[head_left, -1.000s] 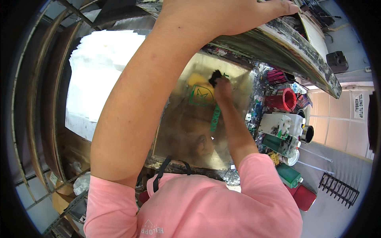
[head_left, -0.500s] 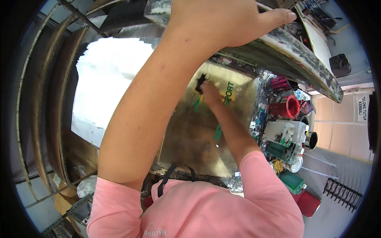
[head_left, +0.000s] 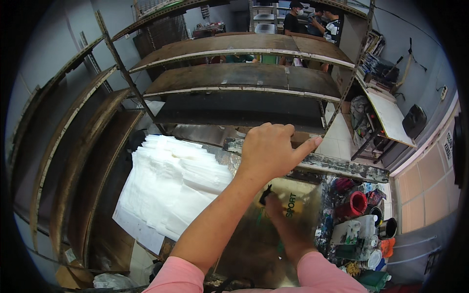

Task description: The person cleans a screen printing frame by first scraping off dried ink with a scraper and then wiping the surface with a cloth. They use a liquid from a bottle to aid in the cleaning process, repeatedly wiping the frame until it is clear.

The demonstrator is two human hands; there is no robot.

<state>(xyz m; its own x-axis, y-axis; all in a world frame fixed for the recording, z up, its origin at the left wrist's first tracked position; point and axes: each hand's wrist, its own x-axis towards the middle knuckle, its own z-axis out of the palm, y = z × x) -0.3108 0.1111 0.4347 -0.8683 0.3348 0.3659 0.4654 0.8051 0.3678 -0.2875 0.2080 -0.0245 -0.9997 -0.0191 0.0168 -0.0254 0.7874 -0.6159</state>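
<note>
L hand (head_left: 268, 151) fwd, back up, thumb (head_left: 310, 148) out rt; R hand (head_left: 274, 204) lower, blurred.

This is a printing workshop: a long, paint-crusted grey frame bar (head_left: 351, 168) spans the middle. Stacked thin white sheets (head_left: 176, 185) lie left; ink-smeared whitish plastic jugs (head_left: 346, 232) stand right.

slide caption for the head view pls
Left hand on a paint-stained bar, right hand holding a black cloth over a shiny panel, white sheets piled at left.
</note>
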